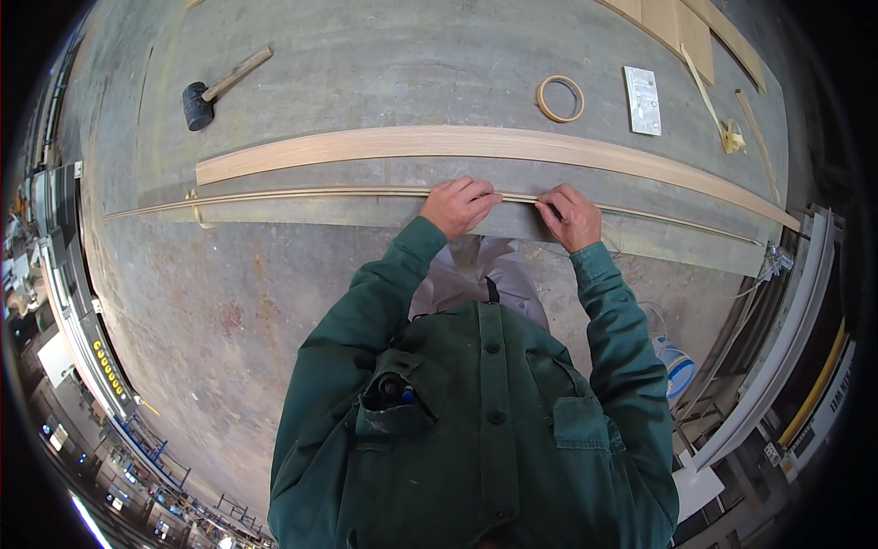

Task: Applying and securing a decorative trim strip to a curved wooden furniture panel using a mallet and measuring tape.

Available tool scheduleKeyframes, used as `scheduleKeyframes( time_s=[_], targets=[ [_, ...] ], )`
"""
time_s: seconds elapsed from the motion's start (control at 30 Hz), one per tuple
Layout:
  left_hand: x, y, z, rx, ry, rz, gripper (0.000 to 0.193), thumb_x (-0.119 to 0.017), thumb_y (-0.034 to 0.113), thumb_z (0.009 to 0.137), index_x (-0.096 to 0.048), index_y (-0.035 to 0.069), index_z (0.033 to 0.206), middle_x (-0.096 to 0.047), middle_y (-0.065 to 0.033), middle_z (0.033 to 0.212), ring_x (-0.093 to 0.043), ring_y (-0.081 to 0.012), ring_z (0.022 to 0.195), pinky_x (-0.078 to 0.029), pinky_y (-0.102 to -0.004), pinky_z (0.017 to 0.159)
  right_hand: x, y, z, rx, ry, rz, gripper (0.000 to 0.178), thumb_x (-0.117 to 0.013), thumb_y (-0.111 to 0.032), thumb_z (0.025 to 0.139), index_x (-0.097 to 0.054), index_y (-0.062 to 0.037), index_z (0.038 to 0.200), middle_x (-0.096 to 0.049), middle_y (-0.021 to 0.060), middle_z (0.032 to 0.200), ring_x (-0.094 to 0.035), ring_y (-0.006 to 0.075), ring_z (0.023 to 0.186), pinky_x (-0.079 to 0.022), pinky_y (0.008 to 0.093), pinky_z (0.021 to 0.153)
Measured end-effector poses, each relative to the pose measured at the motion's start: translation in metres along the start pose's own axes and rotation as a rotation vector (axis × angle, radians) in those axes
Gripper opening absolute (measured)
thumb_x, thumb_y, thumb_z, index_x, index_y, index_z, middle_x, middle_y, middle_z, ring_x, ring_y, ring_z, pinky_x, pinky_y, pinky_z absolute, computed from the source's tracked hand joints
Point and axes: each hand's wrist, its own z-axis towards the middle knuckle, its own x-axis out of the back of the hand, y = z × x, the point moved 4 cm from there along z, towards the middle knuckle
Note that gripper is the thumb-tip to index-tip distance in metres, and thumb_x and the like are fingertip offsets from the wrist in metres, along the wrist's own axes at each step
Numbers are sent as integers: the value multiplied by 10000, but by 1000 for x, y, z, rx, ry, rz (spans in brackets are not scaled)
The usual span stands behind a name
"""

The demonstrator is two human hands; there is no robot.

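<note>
Along the near edge of the grey worktable (366, 78) lie long thin wooden strips (320, 192), side by side. My left hand (460, 205) grips them near their middle, thumb and fingers pinched together. A short way to the right, my right hand (571, 216) closes its fingertips on the same strips. Between the two hands a short stretch of the strips shows. Just beyond them, and roughly parallel, a wider flat wooden board (439, 143) rests on the table.
A black-headed mallet (198, 105) lies at the far left. To the far right are a tape roll (540, 97), a pale metal plate (643, 101), a yellow tape measure (732, 138) and wooden panels (668, 27). A blue-and-white bucket (677, 366) stands on the floor at right.
</note>
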Motion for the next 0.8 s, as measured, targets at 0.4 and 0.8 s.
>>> scheduleKeyframes(
  time_s=[0.4, 0.8],
  targets=[
    [-1, -2, 1, 61, -40, -32, 299, -697, 141, 765, -677, 196, 1058, -603, 51, 961, -603, -148, 837, -525, -316, 636, 1, -2, 0, 49, 26, -29, 110, -755, -172, 790, -660, -131, 826, -594, 14, 810, -622, 225, 728, -506, 363, 594],
    [-13, 9, 15, 57, -94, -59, 316, -692, 151, 771, -690, 254, 1069, -594, 63, 941, -591, -157, 803, -525, -318, 615, 6, -1, 2, 45, 18, -7, 107, -761, -171, 792, -690, -115, 849, -624, 32, 830, -636, 242, 725, -520, 355, 602]
  ],
)
